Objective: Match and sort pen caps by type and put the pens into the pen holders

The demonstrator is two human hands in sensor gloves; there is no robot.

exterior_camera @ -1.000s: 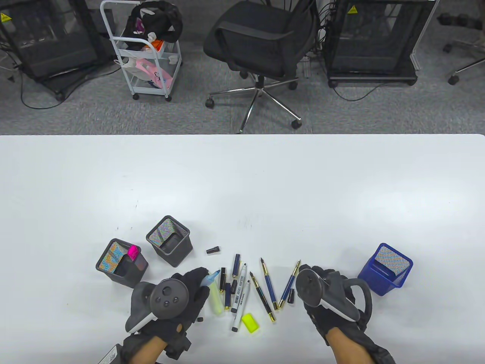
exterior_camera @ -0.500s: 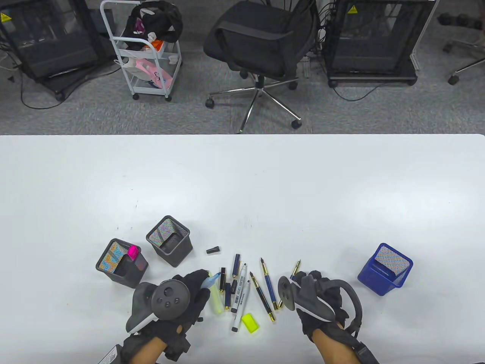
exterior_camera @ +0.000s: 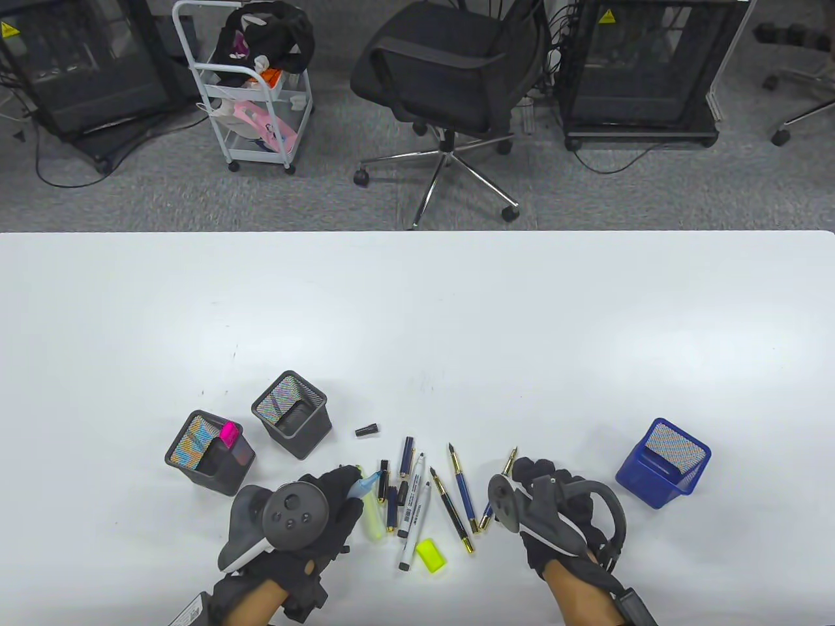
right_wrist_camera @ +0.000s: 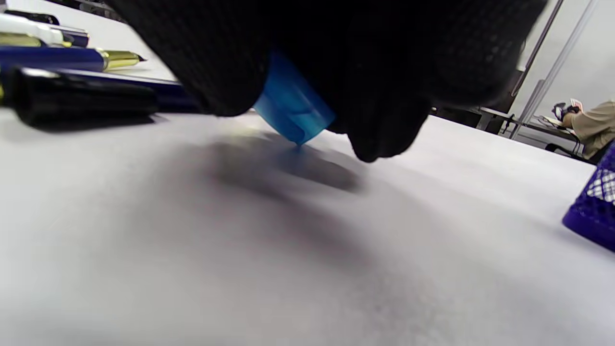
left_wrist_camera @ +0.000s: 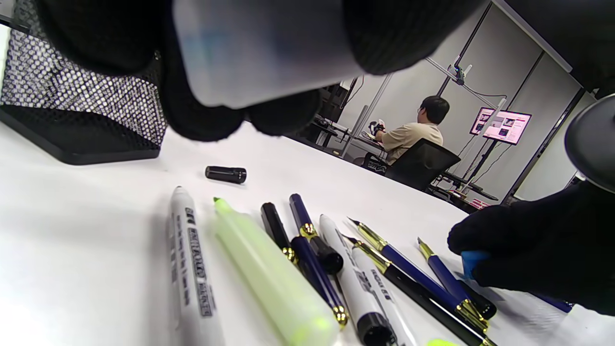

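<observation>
Capping step: left hand (exterior_camera: 326, 505) grips blue highlighter (exterior_camera: 363, 484); right hand (exterior_camera: 551, 489), lower right, pinches blue cap (right_wrist_camera: 292, 106); next, join them.

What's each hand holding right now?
Left hand: gripping the blue highlighter.
Right hand: pinching a blue cap.

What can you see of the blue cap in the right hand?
The blue cap is a small translucent blue plastic piece with a flat-sided look. The right hand pinches it between gloved fingertips, tilted, with its lower corner just at the white table, where it casts a shadow. Most of it is hidden by the glove. The left wrist view shows only a blue sliver of it, beside the dark blue fountain pens.
</observation>
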